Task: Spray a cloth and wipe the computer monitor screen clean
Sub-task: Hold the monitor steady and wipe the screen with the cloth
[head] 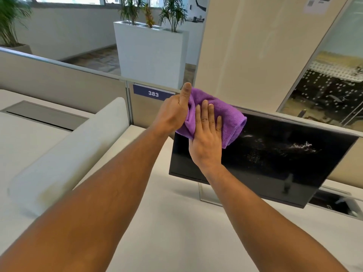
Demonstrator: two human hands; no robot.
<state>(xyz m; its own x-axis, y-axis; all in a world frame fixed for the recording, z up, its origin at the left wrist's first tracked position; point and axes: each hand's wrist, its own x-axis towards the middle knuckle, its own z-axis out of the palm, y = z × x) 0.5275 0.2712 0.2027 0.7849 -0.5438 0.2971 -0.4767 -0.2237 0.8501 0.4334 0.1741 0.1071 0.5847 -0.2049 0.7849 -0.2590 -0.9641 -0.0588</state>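
A folded purple cloth (pixel 227 116) lies against the top left corner of the black monitor screen (pixel 275 163). My left hand (pixel 174 112) grips the cloth's left end, thumb pointing up. My right hand (pixel 206 142) lies flat with its fingers spread on the cloth, pressing it to the screen. White smears and specks (pixel 300 146) show on the dark screen to the right of the cloth. No spray bottle is in view, apart from a faint bottle-like reflection low on the screen.
The monitor stands on a clear stand (pixel 206 195) on a white desk (pixel 176 232). A grey partition with a blue "383" label (pixel 153 93) runs behind it. A white padded divider (pixel 64 156) is at left, a cable hatch (pixel 337 205) at right.
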